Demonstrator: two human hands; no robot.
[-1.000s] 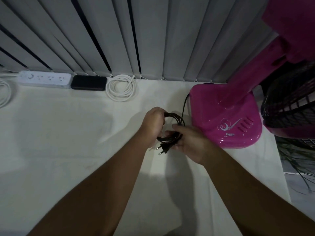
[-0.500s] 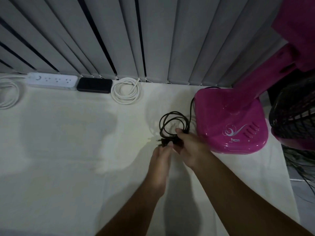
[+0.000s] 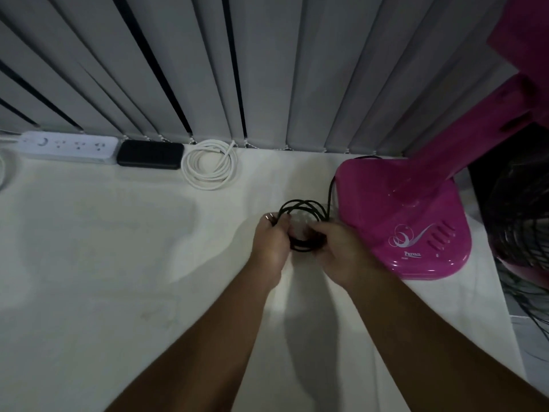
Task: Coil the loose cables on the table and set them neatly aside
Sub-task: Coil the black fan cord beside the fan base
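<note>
From the head camera, the black cable sits just right of the frame's centre, wound into several thin, dark loops that overlap loosely rather than lying flat together. Its upper arcs stand clear above the fingers, while the lower part of the bundle is pinched between both hands. One strand leaves the coil at the upper right and runs up along the left edge of the pink fan base, disappearing behind its back corner. The left hand is closed on the left side of the loops, with a small metallic tip, probably the plug, showing at its fingertips. The right hand is closed on the lower right of the coil. The two hands are close together, both clamped on the cable.

Two coiled cables can be counted in full: the black one in the hands and a white cable, already a tidy ring, lying in the upper middle against the blinds. A sliver of something pale shows at the far left edge, too cropped to identify.

There is one white power strip at the upper left, and one black rectangular box touching its right end, just beside the white ring. The fan's dark grille fills the right edge. The pale surface is bare in the lower left. The fan base stands just beside the right hand.
</note>
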